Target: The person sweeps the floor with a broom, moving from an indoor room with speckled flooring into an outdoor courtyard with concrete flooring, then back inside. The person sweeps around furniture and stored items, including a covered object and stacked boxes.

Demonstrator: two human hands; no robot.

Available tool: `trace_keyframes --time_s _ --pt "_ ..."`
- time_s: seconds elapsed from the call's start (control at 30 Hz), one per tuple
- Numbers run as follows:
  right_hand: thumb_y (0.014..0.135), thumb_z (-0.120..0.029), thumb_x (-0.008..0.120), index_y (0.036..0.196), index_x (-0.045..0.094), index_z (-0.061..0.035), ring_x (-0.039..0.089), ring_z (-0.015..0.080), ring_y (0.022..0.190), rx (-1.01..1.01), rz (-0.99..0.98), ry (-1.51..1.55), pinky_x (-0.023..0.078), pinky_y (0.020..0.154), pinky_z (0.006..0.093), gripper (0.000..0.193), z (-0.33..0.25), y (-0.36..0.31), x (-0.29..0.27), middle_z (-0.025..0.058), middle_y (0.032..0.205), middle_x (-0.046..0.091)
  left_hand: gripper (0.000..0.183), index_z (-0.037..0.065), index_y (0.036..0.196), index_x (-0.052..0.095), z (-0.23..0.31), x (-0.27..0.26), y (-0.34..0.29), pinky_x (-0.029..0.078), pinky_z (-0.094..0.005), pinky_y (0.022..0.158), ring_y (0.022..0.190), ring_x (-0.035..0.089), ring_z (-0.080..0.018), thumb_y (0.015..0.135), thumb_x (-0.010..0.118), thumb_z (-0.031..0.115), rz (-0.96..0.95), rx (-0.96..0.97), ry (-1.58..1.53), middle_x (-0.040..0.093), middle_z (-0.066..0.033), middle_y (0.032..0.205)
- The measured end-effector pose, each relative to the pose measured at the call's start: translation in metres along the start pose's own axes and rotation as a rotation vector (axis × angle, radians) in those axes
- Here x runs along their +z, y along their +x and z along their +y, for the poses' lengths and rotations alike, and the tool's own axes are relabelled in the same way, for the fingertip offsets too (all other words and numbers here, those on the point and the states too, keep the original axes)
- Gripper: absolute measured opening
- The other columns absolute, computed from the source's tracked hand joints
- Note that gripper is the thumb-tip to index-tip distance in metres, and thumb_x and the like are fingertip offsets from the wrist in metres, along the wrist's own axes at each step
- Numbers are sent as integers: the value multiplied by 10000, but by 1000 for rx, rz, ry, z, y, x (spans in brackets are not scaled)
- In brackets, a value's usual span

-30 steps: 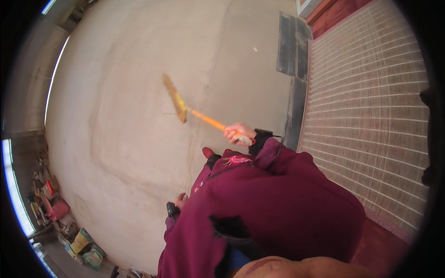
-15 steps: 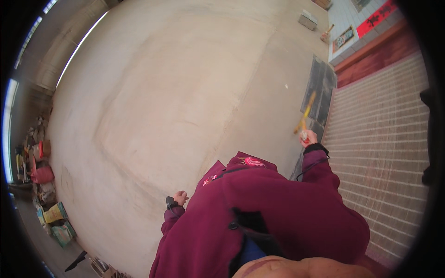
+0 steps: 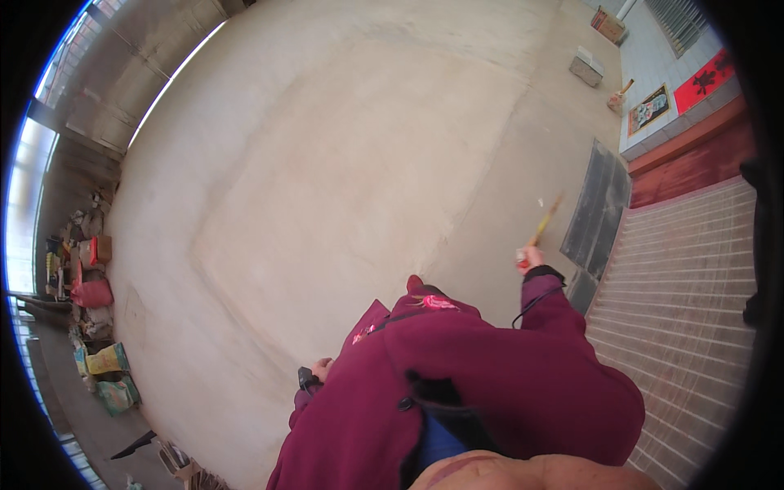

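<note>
My right hand (image 3: 531, 260) is closed around a thin yellow stick (image 3: 545, 224) with a red part near the fingers. The stick points forward and to the right, above the concrete floor (image 3: 343, 180); its exact kind is too small to make out. Low at my left side hangs my left hand (image 3: 322, 369), partly covered by the maroon coat (image 3: 498, 367). Its fingers are mostly hidden, and nothing shows in it. A dark device (image 3: 307, 378) sits at the left wrist. The tip of a red shoe (image 3: 415, 282) shows beyond the coat's front hem.
On the right a striped curtain (image 3: 670, 294) hangs beside a dark mat (image 3: 600, 208). A grey block (image 3: 586, 67), a cardboard box (image 3: 608, 26) and a small broom (image 3: 618, 98) stand by the far-right wall. Bags and boxes, including a red bag (image 3: 91, 290), line the left side.
The floor, mat and wall have shifted right in view as the head turned. My right hand with the stick sits slightly lower and further left; my left hand is more hidden by the coat.
</note>
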State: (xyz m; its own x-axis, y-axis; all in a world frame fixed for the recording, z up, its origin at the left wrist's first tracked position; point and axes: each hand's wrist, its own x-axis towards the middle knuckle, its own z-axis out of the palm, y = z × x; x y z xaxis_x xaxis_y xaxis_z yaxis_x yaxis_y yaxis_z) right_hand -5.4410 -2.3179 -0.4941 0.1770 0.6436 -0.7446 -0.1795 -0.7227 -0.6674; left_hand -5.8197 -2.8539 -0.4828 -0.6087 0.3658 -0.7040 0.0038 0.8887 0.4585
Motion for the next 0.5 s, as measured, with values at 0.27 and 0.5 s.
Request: trace_keyframes --time_s 0.27,0.5 --pt "708 -28 489 614 462 11 449 154 366 21 -618 -630 346 334 280 105 52 -8 201 54 455 425 393 -6 1032 538 90 -23 47 458 -311 747 835 590 -234 765 514 282 -160 115 81 603 -170 893" --pt "730 -37 532 595 510 28 478 127 391 640 -989 -225 385 373 265 152 -5 -48 283 55 492 476 383 -1 1009 554 138 -33 99 460 -310 749 847 588 -242 750 517 279 -88 4 316 599 -183 888"
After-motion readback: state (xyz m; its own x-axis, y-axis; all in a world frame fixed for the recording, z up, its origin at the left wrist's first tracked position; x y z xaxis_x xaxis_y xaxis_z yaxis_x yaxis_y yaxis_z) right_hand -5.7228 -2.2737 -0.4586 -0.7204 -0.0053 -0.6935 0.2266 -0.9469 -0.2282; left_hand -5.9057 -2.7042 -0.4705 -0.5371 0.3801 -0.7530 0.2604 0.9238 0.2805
